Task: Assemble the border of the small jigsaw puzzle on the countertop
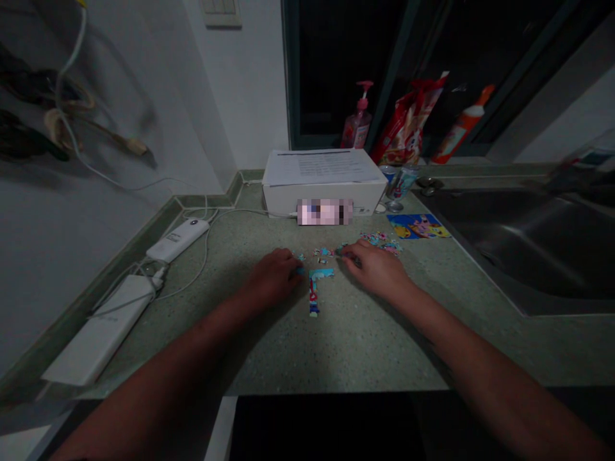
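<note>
Countertop (336, 346); right hand (377, 270) on puzzle pieces (380, 241)

- Joined strip of small, colourful cardboard jigsaw pieces (316, 291): a pale blue bar at the top with a thin column of red and blue running down from it. It lies flat on the speckled green countertop (336, 346), between the left hand (271, 276) and the right hand (377, 269).
- Loose single jigsaw pieces (323, 252): a few, lying flat and apart, just behind the strip.
- Scattered heap of pink and blue jigsaw pieces (382, 240): just beyond the right hand's fingertips.
</note>
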Demonstrator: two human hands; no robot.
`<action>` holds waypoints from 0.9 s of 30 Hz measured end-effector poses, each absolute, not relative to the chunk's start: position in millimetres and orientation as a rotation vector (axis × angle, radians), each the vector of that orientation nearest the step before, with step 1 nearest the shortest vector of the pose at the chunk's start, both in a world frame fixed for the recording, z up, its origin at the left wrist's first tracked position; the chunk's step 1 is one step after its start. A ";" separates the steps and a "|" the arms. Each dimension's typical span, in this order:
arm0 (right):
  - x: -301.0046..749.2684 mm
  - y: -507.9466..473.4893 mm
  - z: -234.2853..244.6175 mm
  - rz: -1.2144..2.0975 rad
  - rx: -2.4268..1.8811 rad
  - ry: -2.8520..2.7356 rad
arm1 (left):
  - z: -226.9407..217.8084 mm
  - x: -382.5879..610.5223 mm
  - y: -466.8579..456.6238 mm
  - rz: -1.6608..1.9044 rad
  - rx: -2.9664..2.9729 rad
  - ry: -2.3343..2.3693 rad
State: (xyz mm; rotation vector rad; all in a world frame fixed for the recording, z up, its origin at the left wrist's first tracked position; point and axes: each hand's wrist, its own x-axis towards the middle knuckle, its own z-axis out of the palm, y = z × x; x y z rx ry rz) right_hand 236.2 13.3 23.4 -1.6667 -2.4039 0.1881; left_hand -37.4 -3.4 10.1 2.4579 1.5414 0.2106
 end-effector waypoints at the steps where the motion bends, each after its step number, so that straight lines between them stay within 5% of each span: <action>1: 236.0 13.3 24.4 0.179 -1.688 -2.406 | 9.2 -37.4 -2.8 0.215 2.466 1.535; 27: 252.1 20.6 34.8 -0.026 -2.105 -2.355 | 8.3 -52.8 6.1 0.374 2.568 1.566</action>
